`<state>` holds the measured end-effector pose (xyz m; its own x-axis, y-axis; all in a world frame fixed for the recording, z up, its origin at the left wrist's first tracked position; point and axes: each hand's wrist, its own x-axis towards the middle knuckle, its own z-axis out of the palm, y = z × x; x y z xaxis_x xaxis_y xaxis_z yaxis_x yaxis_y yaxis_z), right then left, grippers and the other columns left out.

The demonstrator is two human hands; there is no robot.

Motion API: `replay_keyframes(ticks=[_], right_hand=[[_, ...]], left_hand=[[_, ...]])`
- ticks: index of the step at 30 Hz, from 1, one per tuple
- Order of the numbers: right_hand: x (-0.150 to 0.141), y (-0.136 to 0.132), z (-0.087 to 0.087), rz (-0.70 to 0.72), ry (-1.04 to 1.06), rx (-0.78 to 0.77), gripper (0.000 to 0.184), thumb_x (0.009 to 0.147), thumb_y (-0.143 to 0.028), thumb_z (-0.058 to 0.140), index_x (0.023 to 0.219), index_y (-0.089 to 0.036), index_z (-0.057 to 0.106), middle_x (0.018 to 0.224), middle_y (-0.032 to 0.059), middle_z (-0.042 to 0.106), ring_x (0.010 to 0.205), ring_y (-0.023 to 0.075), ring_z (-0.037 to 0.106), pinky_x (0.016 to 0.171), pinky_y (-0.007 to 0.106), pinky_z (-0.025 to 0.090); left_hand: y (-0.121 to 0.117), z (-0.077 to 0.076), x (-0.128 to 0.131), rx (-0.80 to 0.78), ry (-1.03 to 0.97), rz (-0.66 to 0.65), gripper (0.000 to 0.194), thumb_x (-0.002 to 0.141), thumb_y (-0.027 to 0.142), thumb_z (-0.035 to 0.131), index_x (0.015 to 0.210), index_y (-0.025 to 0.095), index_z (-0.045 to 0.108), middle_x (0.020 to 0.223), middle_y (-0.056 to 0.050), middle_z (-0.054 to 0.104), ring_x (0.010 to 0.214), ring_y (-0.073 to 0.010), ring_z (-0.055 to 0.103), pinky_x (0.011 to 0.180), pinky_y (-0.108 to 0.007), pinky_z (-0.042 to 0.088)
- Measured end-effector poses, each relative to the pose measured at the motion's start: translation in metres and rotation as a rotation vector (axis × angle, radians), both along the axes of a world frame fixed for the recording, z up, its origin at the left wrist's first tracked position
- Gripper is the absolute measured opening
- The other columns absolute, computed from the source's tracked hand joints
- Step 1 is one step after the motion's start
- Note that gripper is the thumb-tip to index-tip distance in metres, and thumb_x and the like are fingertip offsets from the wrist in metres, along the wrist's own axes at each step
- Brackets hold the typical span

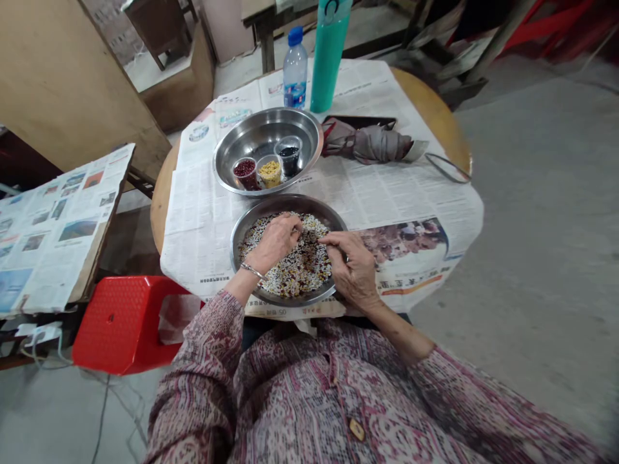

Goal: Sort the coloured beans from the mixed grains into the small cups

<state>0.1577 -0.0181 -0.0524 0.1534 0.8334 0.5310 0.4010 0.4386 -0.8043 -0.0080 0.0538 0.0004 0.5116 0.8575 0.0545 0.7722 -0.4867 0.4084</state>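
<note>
A steel pan (242, 227) close to me on the newspaper-covered round table (435, 96) holds a heap of mixed beans (300, 267), white, red, yellow and dark. My left hand (273, 243), a bangle on its wrist, rests on the beans with its fingers curled in a pinch. My right hand (351, 264) lies over the pan's right side, thumb and fingers pressed together on the beans. What either pinch holds is too small to see. Behind stands a second steel pan (232, 138) with three small cups: red beans (244, 169), yellow beans (270, 170), black beans (289, 152).
A water bottle (295, 67) and a tall teal flask (329, 55) stand at the table's far edge. A folded grey umbrella (372, 143) lies to the right of the far pan. A red plastic stool (123, 322) and a newspaper-covered board (53, 219) are on my left.
</note>
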Motion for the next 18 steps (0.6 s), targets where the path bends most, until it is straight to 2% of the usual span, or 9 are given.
replay_keyframes(ticks=[5,9,11,12,15,16,18], right_hand=[[0.000,0.000,-0.001,0.001,-0.014,0.020,0.019,0.091,-0.018,0.053,0.092,-0.025,0.070,0.093,0.0045,0.073,0.093,0.0230,0.067,0.088,0.043,0.052],[0.000,0.000,-0.001,-0.001,-0.016,0.019,0.017,0.091,-0.020,0.054,0.091,-0.025,0.070,0.092,0.0045,0.073,0.092,0.0231,0.067,0.088,0.044,0.052],[0.000,0.000,-0.001,0.003,-0.016,0.022,0.017,0.090,-0.019,0.054,0.091,-0.025,0.070,0.092,0.0044,0.073,0.092,0.0231,0.067,0.088,0.044,0.052],[0.000,0.001,-0.001,0.004,-0.015,0.025,0.017,0.090,-0.019,0.054,0.091,-0.025,0.070,0.092,0.0044,0.073,0.092,0.0230,0.067,0.089,0.043,0.052],[-0.001,0.001,-0.001,0.007,-0.010,0.042,0.017,0.090,-0.018,0.054,0.091,-0.025,0.070,0.093,0.0045,0.073,0.092,0.0227,0.067,0.089,0.043,0.052],[-0.001,0.001,-0.002,0.008,-0.010,0.047,0.017,0.090,-0.018,0.054,0.091,-0.025,0.070,0.093,0.0044,0.073,0.092,0.0226,0.067,0.089,0.042,0.052],[-0.001,0.001,-0.003,0.010,-0.014,0.059,0.017,0.090,-0.017,0.055,0.091,-0.025,0.070,0.093,0.0043,0.073,0.091,0.0224,0.067,0.088,0.042,0.052]], left_hand=[[-0.031,0.015,-0.009,-0.109,0.086,-0.092,0.022,0.086,0.004,0.055,0.090,0.018,0.071,0.092,-0.004,0.070,0.090,-0.0182,0.066,0.089,-0.033,0.053],[-0.047,0.023,-0.008,-0.231,0.072,-0.154,0.017,0.092,0.013,0.056,0.091,0.021,0.070,0.083,0.000,0.071,0.080,-0.0157,0.066,0.080,-0.030,0.053],[-0.046,0.023,-0.006,-0.197,0.030,-0.130,0.013,0.094,0.019,0.058,0.100,0.021,0.069,0.089,-0.001,0.071,0.086,-0.0163,0.067,0.085,-0.031,0.053],[-0.044,0.022,-0.005,-0.145,0.025,-0.109,0.015,0.093,0.021,0.061,0.107,0.021,0.068,0.099,-0.002,0.071,0.095,-0.0181,0.066,0.091,-0.034,0.053],[-0.033,0.014,-0.002,0.003,0.075,-0.072,0.048,0.082,0.022,0.075,0.128,0.020,0.059,0.133,-0.010,0.059,0.122,-0.0269,0.055,0.106,-0.042,0.048],[-0.029,0.011,0.000,0.020,0.096,-0.076,0.053,0.080,0.021,0.076,0.131,0.020,0.058,0.137,-0.011,0.055,0.125,-0.0285,0.052,0.107,-0.044,0.048],[-0.021,0.005,0.005,0.008,0.115,-0.094,0.045,0.083,0.018,0.072,0.126,0.018,0.060,0.132,-0.011,0.055,0.121,-0.0277,0.054,0.106,-0.043,0.049]])
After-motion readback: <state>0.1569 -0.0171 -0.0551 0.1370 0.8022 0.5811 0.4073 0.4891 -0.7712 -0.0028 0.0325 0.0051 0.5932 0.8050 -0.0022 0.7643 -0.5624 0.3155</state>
